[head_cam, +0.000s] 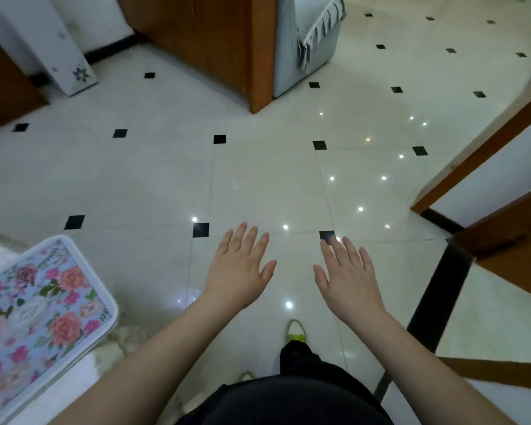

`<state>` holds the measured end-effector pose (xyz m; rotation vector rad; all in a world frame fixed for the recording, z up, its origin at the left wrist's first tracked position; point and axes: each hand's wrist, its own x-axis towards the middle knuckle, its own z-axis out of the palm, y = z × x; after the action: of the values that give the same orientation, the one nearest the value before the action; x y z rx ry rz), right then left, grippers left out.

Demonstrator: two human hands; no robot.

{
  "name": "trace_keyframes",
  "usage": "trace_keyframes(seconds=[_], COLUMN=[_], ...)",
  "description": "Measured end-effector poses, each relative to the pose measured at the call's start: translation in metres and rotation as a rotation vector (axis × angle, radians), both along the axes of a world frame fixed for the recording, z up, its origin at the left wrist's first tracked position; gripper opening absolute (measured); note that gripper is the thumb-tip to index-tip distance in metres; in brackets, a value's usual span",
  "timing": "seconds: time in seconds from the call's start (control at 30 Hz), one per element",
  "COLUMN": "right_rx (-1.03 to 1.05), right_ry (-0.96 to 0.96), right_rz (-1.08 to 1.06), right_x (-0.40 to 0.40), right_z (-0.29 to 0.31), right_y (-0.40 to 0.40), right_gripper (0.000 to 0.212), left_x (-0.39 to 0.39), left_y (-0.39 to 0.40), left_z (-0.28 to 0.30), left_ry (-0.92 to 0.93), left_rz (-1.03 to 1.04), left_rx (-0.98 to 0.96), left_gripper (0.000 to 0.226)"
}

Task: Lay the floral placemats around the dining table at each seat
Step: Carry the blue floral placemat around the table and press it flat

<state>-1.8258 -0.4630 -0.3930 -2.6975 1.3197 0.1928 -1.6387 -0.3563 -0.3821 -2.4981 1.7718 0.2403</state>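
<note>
One floral placemat, light blue with pink and orange flowers and a white border, lies on the pale table corner at the lower left. My left hand and my right hand are both stretched out flat, palms down, over the floor in the middle of the view. Their fingers are straight and hold nothing. Both hands are well to the right of the placemat and apart from it.
Glossy cream floor tiles with small black diamonds fill the middle. A wooden partition stands at the back, a grey-covered seat beside it. A wooden door frame runs along the right. My shoe shows below.
</note>
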Motion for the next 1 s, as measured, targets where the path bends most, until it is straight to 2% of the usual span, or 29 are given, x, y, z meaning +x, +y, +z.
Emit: trace_keyframes(seconds=[0.2, 0.37, 0.43, 0.5, 0.63, 0.8, 1.0], right_rx=[0.028, 0.048, 0.041, 0.045, 0.071, 0.06, 0.024], right_ry=[-0.021, -0.008, -0.007, -0.019, -0.039, -0.03, -0.016], right_rz=[0.171, 0.33, 0.404, 0.466, 0.592, 0.774, 0.939], right_x=[0.049, 0.103, 0.129, 0.156, 0.213, 0.291, 0.377], right_z=[0.007, 0.01, 0.008, 0.005, 0.001, 0.005, 0.011], right_y=[-0.084, -0.123, -0.125, -0.12, -0.1, -0.057, 0.009], right_gripper=[0.086, 0.062, 0.069, 0.076, 0.068, 0.077, 0.062], left_x=[0.027, 0.05, 0.06, 0.073, 0.103, 0.149, 0.199], left_y=[-0.046, -0.043, -0.034, -0.021, 0.009, 0.057, 0.119], left_z=[0.002, 0.002, 0.004, 0.003, 0.001, -0.007, -0.011], left_ry=[0.018, 0.017, 0.02, 0.027, 0.027, -0.019, 0.019], left_rz=[0.17, 0.364, 0.443, 0.534, 0.705, 0.834, 1.033], left_rx=[-0.003, 0.019, 0.05, 0.049, 0.052, 0.01, -0.011], left_gripper=[0.087, 0.086, 0.089, 0.088, 0.078, 0.06, 0.063])
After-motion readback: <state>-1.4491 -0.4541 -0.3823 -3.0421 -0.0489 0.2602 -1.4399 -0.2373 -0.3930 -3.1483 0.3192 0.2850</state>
